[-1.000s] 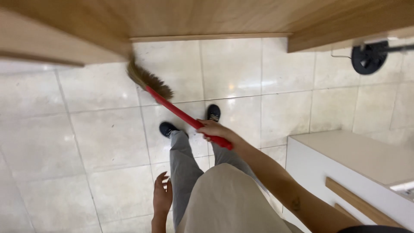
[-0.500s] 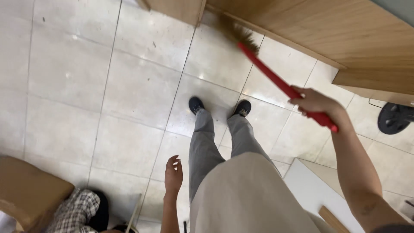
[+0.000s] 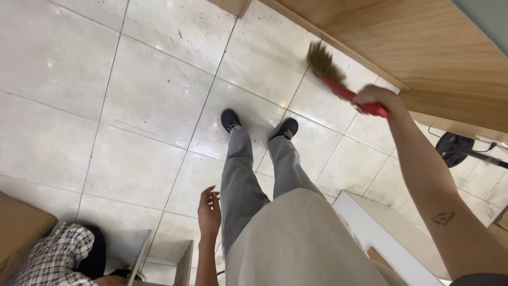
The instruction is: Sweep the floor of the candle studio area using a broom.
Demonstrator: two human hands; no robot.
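Two hands are seen in the head view. The right hand (image 3: 377, 98) is clenched around the red handle of a small broom (image 3: 338, 79), held out at arm's length, upper right of frame. The broom's brown bristles (image 3: 320, 60) are blurred and are seen over the pale tiled floor (image 3: 132, 100), just beside the base edge of the wooden cabinet (image 3: 423, 47); whether the bristles touch the tiles cannot be told. The handle runs diagonally from the fist up-left to the bristles.

The left hand (image 3: 209, 212) is held open, nothing gripped, fingers loosely curled, hanging beside the left leg in grey trousers (image 3: 241, 180). A beige apron or top (image 3: 301, 243) is seen below. Both dark shoes (image 3: 230, 119) are planted on the tiles, toes pointed toward the cabinet, left one well apart from the broom, right one nearer to it.

Small dark specks are scattered on the tiles, top of frame. A white unit (image 3: 381, 233) is seen lower right, close to the right leg. A black round base with a cable (image 3: 455, 148) sits at the right edge, under the cabinet side. Lower left: a brown cardboard box (image 3: 21, 228) and a checked cloth (image 3: 58, 254), beside a thin upright panel (image 3: 182, 262).
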